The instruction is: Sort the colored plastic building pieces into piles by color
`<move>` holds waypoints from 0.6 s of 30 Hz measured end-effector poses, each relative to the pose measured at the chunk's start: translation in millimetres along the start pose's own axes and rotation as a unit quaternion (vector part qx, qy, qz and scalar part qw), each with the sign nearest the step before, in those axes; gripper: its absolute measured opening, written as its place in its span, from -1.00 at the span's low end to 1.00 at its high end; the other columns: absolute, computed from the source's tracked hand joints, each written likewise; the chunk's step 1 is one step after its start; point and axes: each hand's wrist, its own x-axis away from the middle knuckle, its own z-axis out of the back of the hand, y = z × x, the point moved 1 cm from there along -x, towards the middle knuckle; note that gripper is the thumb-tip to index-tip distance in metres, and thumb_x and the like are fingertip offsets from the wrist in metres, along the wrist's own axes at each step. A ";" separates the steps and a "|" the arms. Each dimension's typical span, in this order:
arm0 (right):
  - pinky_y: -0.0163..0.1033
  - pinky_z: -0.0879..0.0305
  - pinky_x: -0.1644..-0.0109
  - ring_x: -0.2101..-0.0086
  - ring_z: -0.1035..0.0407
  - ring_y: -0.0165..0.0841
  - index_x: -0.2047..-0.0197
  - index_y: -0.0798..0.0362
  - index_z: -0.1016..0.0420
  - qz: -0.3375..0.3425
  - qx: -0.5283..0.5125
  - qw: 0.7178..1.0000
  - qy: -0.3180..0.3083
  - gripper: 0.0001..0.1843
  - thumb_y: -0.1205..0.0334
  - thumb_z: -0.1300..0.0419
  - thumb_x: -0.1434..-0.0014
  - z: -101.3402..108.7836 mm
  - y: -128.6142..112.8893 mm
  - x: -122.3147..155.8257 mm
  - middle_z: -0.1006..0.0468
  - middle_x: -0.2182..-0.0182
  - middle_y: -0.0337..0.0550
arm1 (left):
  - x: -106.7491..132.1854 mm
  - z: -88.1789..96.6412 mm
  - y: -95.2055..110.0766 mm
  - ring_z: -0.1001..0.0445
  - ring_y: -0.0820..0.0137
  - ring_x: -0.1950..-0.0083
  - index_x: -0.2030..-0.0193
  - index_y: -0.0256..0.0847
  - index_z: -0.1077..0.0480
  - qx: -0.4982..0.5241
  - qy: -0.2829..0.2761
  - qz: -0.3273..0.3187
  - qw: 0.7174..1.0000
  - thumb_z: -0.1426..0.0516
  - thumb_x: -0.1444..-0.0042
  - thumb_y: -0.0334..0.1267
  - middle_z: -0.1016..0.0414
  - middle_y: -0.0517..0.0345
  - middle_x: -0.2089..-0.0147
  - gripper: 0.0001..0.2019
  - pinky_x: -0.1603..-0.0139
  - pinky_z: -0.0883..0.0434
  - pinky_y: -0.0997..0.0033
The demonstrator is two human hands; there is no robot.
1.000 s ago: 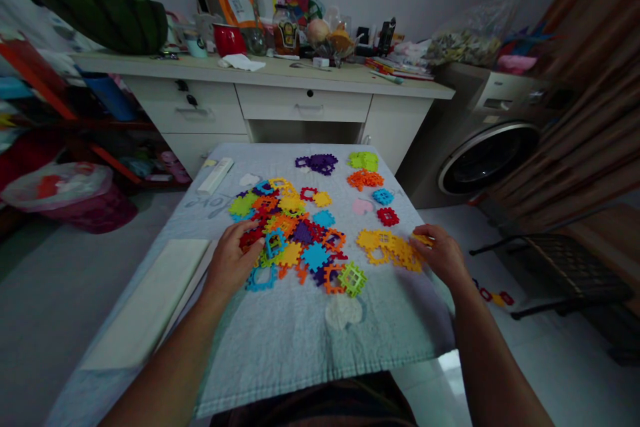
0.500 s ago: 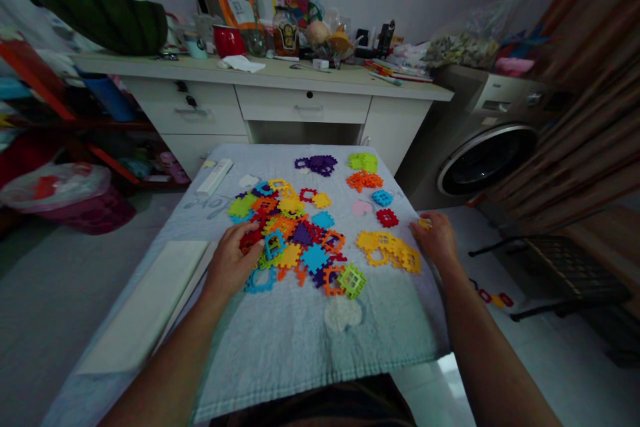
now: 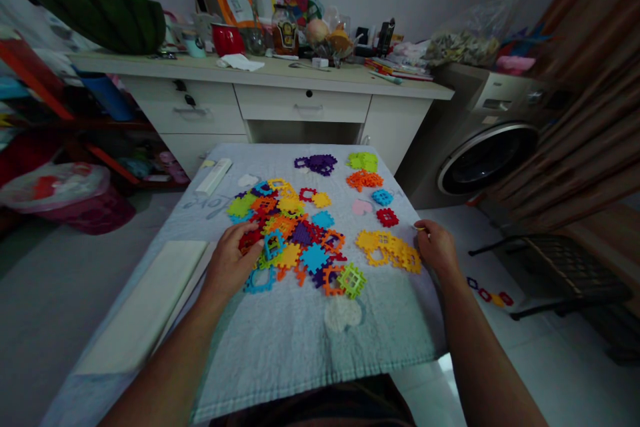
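Head view: a thin yellow plastic piece (image 3: 419, 227) shows as a sliver at the fingertips of the R hand (image 3: 436, 247), by the table's R edge. R hand is closed, apparently pinching it btwn thumb & forefinger. Just beside, partly by the knuckles, is a flat overlapping row of yellow toothed plastic tiles (image 3: 381, 241). L hand (image 3: 233, 260) has bent fingers on the L side of a mixed heap of multicoloured toothed plastic tiles (image 3: 291, 255); can't tell if it grips any.

Risk, my read: held pc could drop off the R edge if the pinch slips, being so close to it; a wrist brush might also push the row's end tile over. L fingers could drag several tiles at once, as they overlap.

Orientation: held pc seems edge-on, visible strip roughly L–R; which way its face points, can't tell, mostly hidden. Row's long axis also runs L–R, R end angled nearer the person.

Further out, same table: a red square toothed frame (image 3: 387, 217), a blue toothed tile (image 3: 383, 197), then orange (image 3: 365, 179), lime-green (image 3: 363, 161) & dark purple tile piles (image 3: 323, 164), all on a pale blue cloth (image 3: 395, 320).
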 end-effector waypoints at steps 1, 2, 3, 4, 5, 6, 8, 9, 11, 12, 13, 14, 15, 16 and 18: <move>0.02 -0.34 -0.08 0.12 -0.47 -0.10 0.18 0.06 -0.56 0.012 0.010 1.000 0.019 -0.63 0.24 0.00 -0.02 -0.2 -0.2 -0.2 -0.62 0.14 0.06 | -0.1 0.2 0.7 -0.41 0.18 -0.16 0.00 -0.14 -0.44 -0.001 0.000 0.000 1.000 -0.13 -0.10 -0.06 -0.43 0.01 -0.10 -0.64 -0.32 -0.29 0.10; 0.06 -0.31 -0.13 0.06 -0.45 -0.07 0.16 0.07 -0.56 0.028 0.016 0.999 0.034 -0.62 0.24 -0.01 -0.03 -0.4 -0.6 -0.4 -0.59 0.08 0.08 | -0.1 0.3 1.4 -0.42 0.18 -0.16 0.00 -0.14 -0.45 -0.001 0.000 0.000 1.000 -0.13 -0.10 -0.06 -0.43 0.01 -0.10 -0.64 -0.31 -0.29 0.10; 0.09 -0.27 -0.17 0.01 -0.42 -0.06 0.15 0.07 -0.56 0.044 0.017 0.998 0.045 -0.63 0.25 -0.01 -0.04 -0.4 -1.6 -0.4 -0.57 0.04 0.10 | -0.2 0.4 2.2 -0.42 0.18 -0.16 0.01 -0.14 -0.45 -0.001 -0.001 -0.001 1.000 -0.13 -0.10 -0.06 -0.44 0.01 -0.09 -0.64 -0.31 -0.29 0.10; 0.12 -0.25 -0.19 -0.01 -0.41 -0.05 0.15 0.07 -0.56 0.058 0.014 0.997 0.050 -0.64 0.24 -0.02 -0.06 -0.4 -3.3 -0.1 -0.56 0.02 0.10 | -0.2 0.5 2.8 -0.42 0.18 -0.16 0.01 -0.13 -0.45 0.000 -0.001 -0.001 1.000 -0.14 -0.09 -0.06 -0.44 0.02 -0.09 -0.65 -0.31 -0.30 0.11; 0.13 -0.25 -0.19 0.00 -0.41 -0.05 0.15 0.07 -0.55 0.069 0.010 0.996 0.046 -0.65 0.23 -0.01 -0.09 -0.4 -6.0 0.6 -0.56 0.03 0.10 | -0.3 0.5 3.4 -0.42 0.18 -0.16 0.01 -0.13 -0.45 0.002 0.000 -0.001 1.000 -0.14 -0.08 -0.07 -0.44 0.02 -0.08 -0.65 -0.31 -0.30 0.11; 0.12 -0.27 -0.17 0.02 -0.42 -0.06 0.15 0.07 -0.55 0.079 0.005 0.996 0.035 -0.66 0.20 -0.01 -0.12 -0.6 -9.8 1.7 -0.57 0.06 0.10 | -0.2 0.5 3.8 -0.42 0.18 -0.15 0.02 -0.12 -0.45 0.003 0.001 0.000 1.000 -0.14 -0.08 -0.07 -0.44 0.03 -0.08 -0.65 -0.31 -0.30 0.11; 0.08 -0.30 -0.13 0.07 -0.43 -0.08 0.15 0.06 -0.55 0.106 -0.006 0.994 -0.001 -0.67 0.14 -0.02 -0.19 -1.3 -21.1 5.8 -0.59 0.12 0.08 | 0.0 0.4 4.1 -0.42 0.18 -0.16 0.02 -0.12 -0.45 0.004 0.002 0.002 1.000 -0.14 -0.07 -0.08 -0.44 0.03 -0.08 -0.65 -0.31 -0.30 0.12; 0.06 -0.30 -0.12 0.07 -0.43 -0.09 0.14 0.06 -0.55 0.126 -0.009 0.992 -0.021 -0.67 0.10 -0.03 -0.21 -1.8 -28.5 8.6 -0.59 0.13 0.07 | 0.2 0.2 3.9 -0.42 0.18 -0.16 0.02 -0.12 -0.45 0.003 0.003 0.003 1.000 -0.14 -0.07 -0.08 -0.44 0.02 -0.08 -0.65 -0.31 -0.30 0.11; 0.04 -0.27 -0.15 0.02 -0.41 -0.09 0.08 0.06 -0.54 0.173 -0.005 0.983 -0.062 -0.66 0.06 -0.06 -0.24 -3.5 -45.6 15.2 -0.57 0.07 0.07 | 0.4 -0.2 3.1 -0.42 0.17 -0.16 0.02 -0.13 -0.45 0.000 0.001 0.004 1.000 -0.14 -0.08 -0.06 -0.44 0.02 -0.08 -0.65 -0.30 -0.30 0.10; 0.05 -0.24 -0.17 -0.02 -0.38 -0.08 0.04 0.06 -0.53 0.195 0.003 0.977 -0.083 -0.64 0.06 -0.08 -0.25 -4.8 -54.6 18.5 -0.55 0.01 0.08 | 0.5 -0.4 2.5 -0.42 0.17 -0.16 0.02 -0.13 -0.45 -0.002 0.000 0.004 1.000 -0.14 -0.08 -0.06 -0.44 0.01 -0.08 -0.65 -0.30 -0.31 0.10; 0.06 -0.21 -0.19 -0.06 -0.35 -0.07 -0.02 0.07 -0.52 0.211 0.015 0.972 -0.106 -0.61 0.06 -0.09 -0.25 -6.3 -63.5 21.7 -0.53 -0.05 0.09 | 0.5 -0.5 1.9 -0.42 0.16 -0.16 0.02 -0.13 -0.45 -0.003 0.000 0.004 1.000 -0.13 -0.08 -0.06 -0.44 0.01 -0.08 -0.65 -0.30 -0.31 0.10; 0.07 -0.18 -0.20 -0.09 -0.32 -0.05 -0.07 0.08 -0.49 0.224 0.029 0.965 -0.131 -0.58 0.05 -0.10 -0.25 -7.9 -71.8 24.6 -0.50 -0.09 0.09 | 0.4 -0.6 1.4 -0.42 0.16 -0.16 0.02 -0.13 -0.45 -0.004 -0.001 0.003 1.000 -0.13 -0.08 -0.06 -0.44 0.01 -0.08 -0.65 -0.30 -0.31 0.10; 0.09 -0.16 -0.21 -0.12 -0.28 -0.03 -0.12 0.09 -0.47 0.233 0.043 0.959 -0.155 -0.54 0.04 -0.11 -0.25 -9.7 -79.4 27.0 -0.48 -0.13 0.09 | 0.3 -0.6 1.1 -0.42 0.16 -0.16 0.02 -0.13 -0.45 -0.004 -0.002 0.001 1.000 -0.13 -0.08 -0.06 -0.44 0.01 -0.08 -0.65 -0.29 -0.32 0.10; 0.11 -0.14 -0.22 -0.14 -0.25 -0.02 -0.17 0.08 -0.44 0.238 0.056 0.953 -0.177 -0.51 0.02 -0.12 -0.26 -11.3 -86.0 29.0 -0.46 -0.15 0.09 | 0.2 -0.6 1.0 -0.43 0.16 -0.16 0.02 -0.13 -0.45 -0.004 -0.002 -0.001 1.000 -0.13 -0.08 -0.06 -0.44 0.02 -0.08 -0.65 -0.29 -0.32 0.10; 0.15 -0.11 -0.21 -0.14 -0.22 0.00 -0.22 0.05 -0.40 0.241 0.079 0.944 -0.210 -0.48 0.00 -0.11 -0.28 -14.0 -95.5 31.7 -0.45 -0.15 0.07 | 0.1 -0.3 1.5 -0.43 0.17 -0.15 0.02 -0.13 -0.45 -0.004 -0.003 -0.002 1.000 -0.13 -0.09 -0.06 -0.44 0.02 -0.08 -0.65 -0.29 -0.32 0.10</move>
